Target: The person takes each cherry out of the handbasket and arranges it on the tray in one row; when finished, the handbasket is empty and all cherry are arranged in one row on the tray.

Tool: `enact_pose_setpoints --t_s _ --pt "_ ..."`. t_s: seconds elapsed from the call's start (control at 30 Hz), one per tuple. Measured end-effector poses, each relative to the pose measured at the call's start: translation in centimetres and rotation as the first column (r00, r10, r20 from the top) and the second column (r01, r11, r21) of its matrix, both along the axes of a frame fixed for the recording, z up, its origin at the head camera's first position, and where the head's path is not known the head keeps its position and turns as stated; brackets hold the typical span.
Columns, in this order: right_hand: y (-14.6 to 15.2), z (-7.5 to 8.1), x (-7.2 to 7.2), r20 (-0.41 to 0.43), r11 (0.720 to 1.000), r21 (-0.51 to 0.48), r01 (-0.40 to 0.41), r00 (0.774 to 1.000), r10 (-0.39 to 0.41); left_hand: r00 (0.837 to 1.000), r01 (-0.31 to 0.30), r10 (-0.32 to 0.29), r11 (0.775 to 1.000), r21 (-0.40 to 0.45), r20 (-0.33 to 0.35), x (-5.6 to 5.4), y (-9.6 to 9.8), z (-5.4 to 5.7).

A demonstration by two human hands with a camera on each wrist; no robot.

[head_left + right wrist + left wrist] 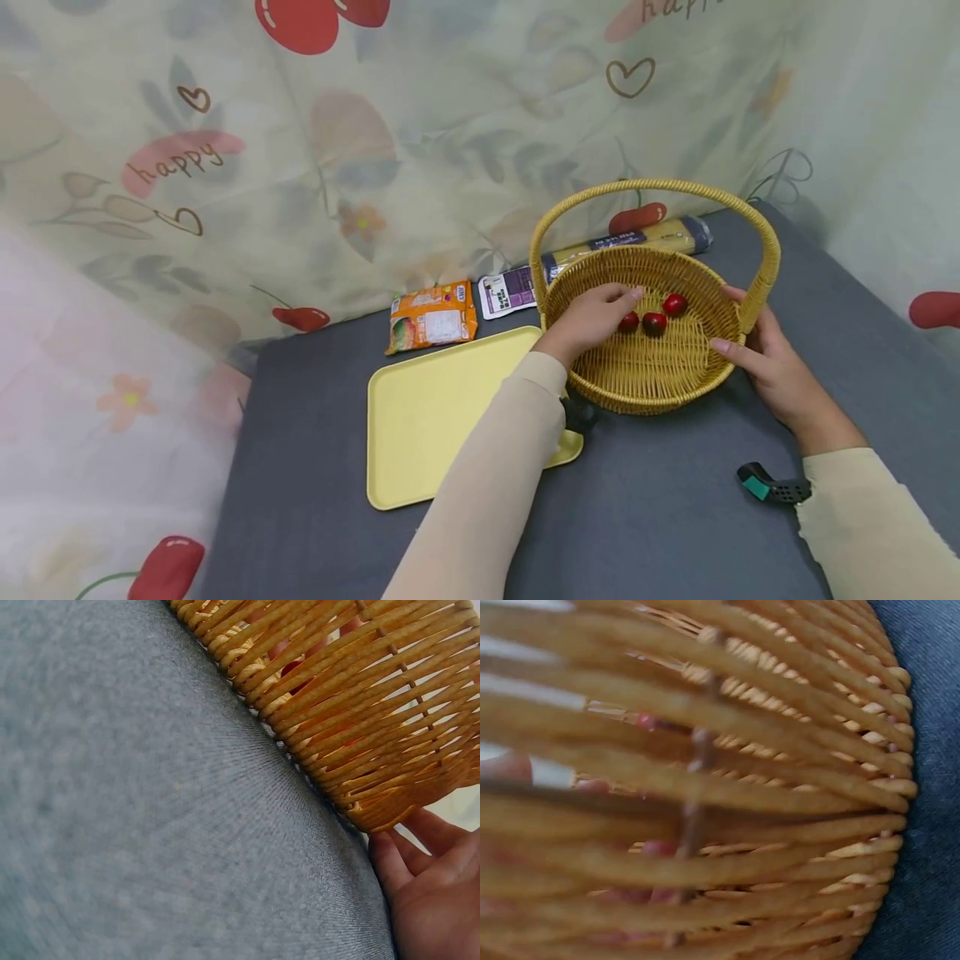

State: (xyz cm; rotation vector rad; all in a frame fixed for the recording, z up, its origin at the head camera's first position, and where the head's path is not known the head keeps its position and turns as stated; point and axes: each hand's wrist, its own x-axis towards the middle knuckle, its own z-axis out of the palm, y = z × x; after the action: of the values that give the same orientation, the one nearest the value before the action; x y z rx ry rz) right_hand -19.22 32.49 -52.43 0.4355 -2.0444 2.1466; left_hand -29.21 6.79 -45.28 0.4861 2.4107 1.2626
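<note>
A yellow wicker basket with a tall arched handle stands on the grey table. Inside lie small, round, dark-red fruits, one at the back, another in the middle and a third partly covered by my left hand. That hand reaches over the basket's left rim, fingers down by the fruits; I cannot tell whether they hold one. My right hand grips the basket's right side by the handle's foot, thumb over the rim. In the right wrist view, its fingertips touch the woven side.
Left of the basket lies a pale yellow tray, partly under my left forearm. Behind are an orange snack packet, a purple-and-white pouch and a long pasta-like package. A patterned curtain hangs along the table's back edge.
</note>
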Motion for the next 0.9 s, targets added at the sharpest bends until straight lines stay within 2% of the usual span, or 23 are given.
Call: enact_pose_setpoints --t_s 0.1,0.2,0.4,0.53,0.7,0.8,0.9 --pt "-0.04 0.01 0.01 0.012 1.000 0.027 0.011 1.000 -0.012 0.995 0.078 -0.083 0.992 -0.097 -0.054 -0.09 0.50 -0.47" --pt "-0.09 0.09 -0.02 0.020 0.999 0.042 0.017 1.000 -0.018 0.982 0.137 -0.154 0.978 -0.156 -0.105 -0.28 0.67 -0.83" --pt "-0.03 0.18 0.03 0.005 1.000 0.019 0.011 1.000 -0.011 0.966 0.145 -0.190 0.961 -0.236 -0.177 -0.37 0.75 -0.72" --pt "0.04 0.20 0.06 0.002 1.000 0.009 0.006 1.000 -0.006 0.965 0.095 -0.153 0.961 -0.259 -0.213 -0.13 0.86 -0.47" --pt "0.06 0.23 0.06 0.007 1.000 0.018 0.007 1.000 -0.007 0.965 0.004 -0.050 0.984 -0.176 -0.258 0.11 0.81 -0.18" --pt "0.05 0.25 0.02 0.014 1.000 0.029 0.009 1.000 -0.010 0.961 -0.017 -0.020 0.991 -0.130 -0.276 0.17 0.75 -0.03" --pt "0.02 0.26 -0.05 0.020 0.999 0.038 0.010 1.000 -0.011 0.961 -0.015 -0.016 0.994 -0.111 -0.275 0.15 0.71 0.06"
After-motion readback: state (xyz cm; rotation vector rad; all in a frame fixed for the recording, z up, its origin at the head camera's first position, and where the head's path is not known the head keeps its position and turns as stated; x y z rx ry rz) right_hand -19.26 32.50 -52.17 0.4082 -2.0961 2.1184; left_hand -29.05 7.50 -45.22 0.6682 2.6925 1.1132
